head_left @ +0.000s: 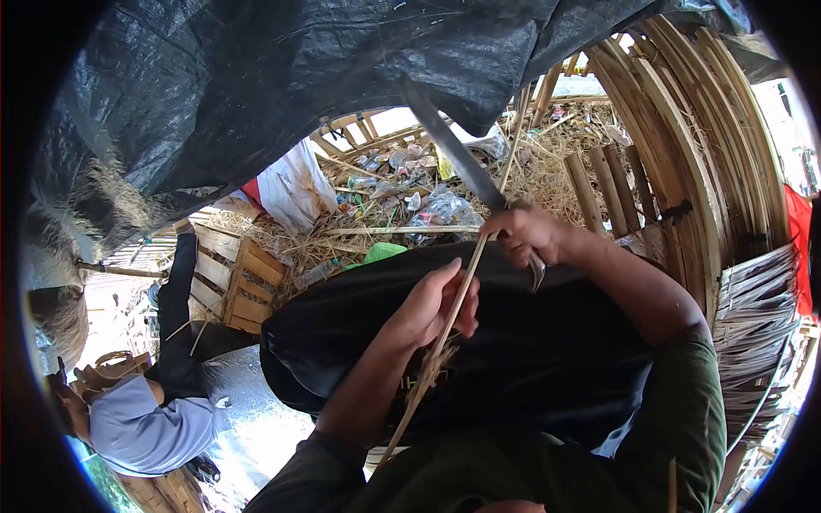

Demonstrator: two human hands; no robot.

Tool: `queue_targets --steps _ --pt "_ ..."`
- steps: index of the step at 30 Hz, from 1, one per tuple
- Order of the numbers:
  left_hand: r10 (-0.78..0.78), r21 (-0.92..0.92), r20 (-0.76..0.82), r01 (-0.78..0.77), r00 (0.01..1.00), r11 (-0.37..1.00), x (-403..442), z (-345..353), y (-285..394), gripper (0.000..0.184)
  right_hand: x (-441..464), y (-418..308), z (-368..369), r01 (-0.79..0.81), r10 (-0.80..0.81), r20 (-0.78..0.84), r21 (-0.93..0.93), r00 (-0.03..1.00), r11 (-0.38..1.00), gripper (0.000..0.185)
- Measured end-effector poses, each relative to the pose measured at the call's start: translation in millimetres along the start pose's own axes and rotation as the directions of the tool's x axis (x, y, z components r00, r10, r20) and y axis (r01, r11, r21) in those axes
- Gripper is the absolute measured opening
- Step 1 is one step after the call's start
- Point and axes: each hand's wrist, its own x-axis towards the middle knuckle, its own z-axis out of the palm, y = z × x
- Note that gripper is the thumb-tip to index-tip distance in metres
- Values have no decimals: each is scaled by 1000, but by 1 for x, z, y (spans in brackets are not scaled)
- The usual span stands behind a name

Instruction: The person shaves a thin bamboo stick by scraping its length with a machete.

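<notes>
Right hand point(523, 235) closed in a fist round the grip of a machete point(466, 162); the hooked butt end pokes out below the fist. Blade slants up and to the left, its end blurred, close to the black tarp point(282, 77). Left hand point(432, 306) half-curled, thumb and fingers either side of a thin pale strip point(451, 323), likely split bamboo; can't tell if it's really pinching or just guiding. Strip runs diagonally from beyond the right hand, past the far edge of the black cloth point(556, 342) over the lap, down to the torso. Frayed fibers point(432, 368) hang off it just below the left hand. Beyond the cloth: straw and plastic litter, a green plastic piece point(385, 252) near the far edge. Slatted wood on the right, another person point(154, 427) at lower left.

Risks, my read: left hand sits in line below the blade, so a slip along the strip could cut thumb or fingers. No firm support shows under the strip, so it could flex or twist and throw the edge off. Blade biting too deep could split or snap it. Loose fibers could snag. Raised tip could nick the low tarp.
</notes>
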Motion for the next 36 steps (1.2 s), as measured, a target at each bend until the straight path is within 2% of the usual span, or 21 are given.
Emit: queue_targets --steps 1,4,5,8,11,14,15,17,19,21,24,27,30,33,36 --pt "31 -1 -107 -31 994 1000 8 3 -2 40 -2 6 3 42 -38 48 -83 998 996 21" --pt "10 -64 96 -4 995 998 10 -6 0 42 -19 10 24 111 -87 99 -280 991 953 26" --pt "21 -48 26 -20 999 999 7 0 -6 43 -18 12 21 207 -174 112 -462 978 862 29" --pt "23 -62 65 -19 998 998 5 4 -6 45 -51 -11 33 211 -252 46 -703 967 679 35" --pt "30 -67 29 -28 999 997 5 3 -5 40 -34 3 8 372 -463 127 -790 877 487 44" --pt "21 -77 -11 -22 1000 997 9 0 -6 38 -15 13 -16 324 -661 103 -920 744 221 41" --pt "13 -85 -19 -14 1000 996 9 0 -7 38 -16 10 -14 214 -636 27 -952 771 219 37" --pt "30 -30 -52 -32 998 999 5 3 -7 34 -2 24 -23 270 -778 155 -963 608 19 33" --pt "48 -28 -86 -50 995 998 6 3 -6 31 1 27 -19 279 -802 259 -953 539 -121 29" --pt "51 -77 -121 -60 991 995 10 -1 -9 27 0 30 -14 274 -744 315 -944 590 -183 23" --pt "28 -265 55 -12 998 964 12 -16 -18 24 8 41 -10 306 -810 418 -900 412 -309 17" --pt "31 -332 121 11 992 943 9 -20 -15 24 10 40 -5 319 -728 275 -944 628 -82 17" --pt "37 -89 -147 -51 988 995 6 -8 -10 25 16 39 -2 162 -600 137 -987 788 -13 19" --pt "32 -91 -220 -53 975 994 12 -13 -19 26 20 30 5 59 -497 64 -998 866 -25 21" --pt "46 -93 -219 -68 975 993 14 -20 -21 27 29 33 0 78 -540 78 -997 838 -22 21"
